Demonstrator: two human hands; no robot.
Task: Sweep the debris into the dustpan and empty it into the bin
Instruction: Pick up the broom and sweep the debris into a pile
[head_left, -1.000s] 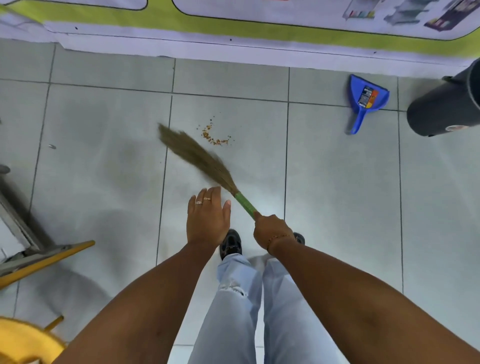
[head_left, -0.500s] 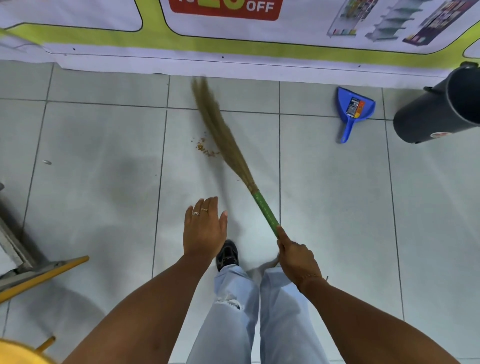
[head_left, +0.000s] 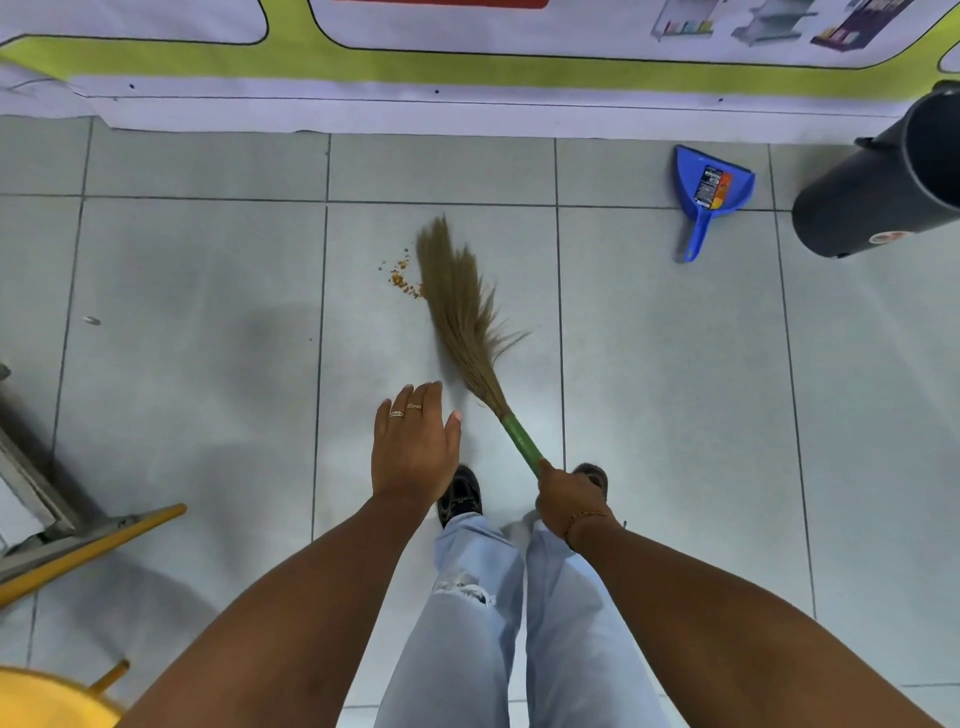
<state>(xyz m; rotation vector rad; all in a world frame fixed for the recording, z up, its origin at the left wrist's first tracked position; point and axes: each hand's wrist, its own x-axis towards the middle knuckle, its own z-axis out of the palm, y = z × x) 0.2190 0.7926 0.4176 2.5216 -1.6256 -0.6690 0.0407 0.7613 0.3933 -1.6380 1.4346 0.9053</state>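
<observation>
Straw broom (head_left: 462, 306) bristles have swung back down beside the debris (head_left: 402, 275), gripped by my right hand (head_left: 569, 499); my left hand (head_left: 415, 447) hovers open and empty. I judge the crumbs still unswept, well apart from the dustpan (head_left: 709, 192).

Broom (head_left: 467, 312) swung back from far-forward reach of half second ago; bristle tips now laid just right of debris (head_left: 402, 275), touching its right edge. Handle gripped lower by right hand (head_left: 569, 501), hand drawn back toward right shoe. Debris pile appears slightly tighter than second ago, though blur makes that uncertain.
</observation>
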